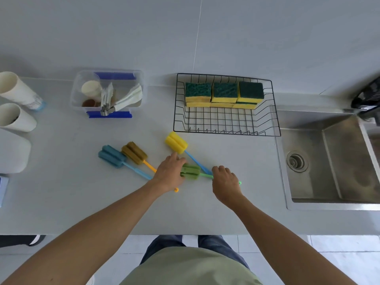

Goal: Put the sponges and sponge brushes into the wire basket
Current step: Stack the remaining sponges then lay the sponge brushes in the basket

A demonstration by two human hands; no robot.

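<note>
Grey table, sponges already stacked in the wire basket. Your left hand and right hand rest on the green sponge brush; whether either grip has clenched, you cannot tell. Next, lift it far-right into the basket.

No text reads clearly; the paper cup at far left perhaps bears small, blurred print.
</note>
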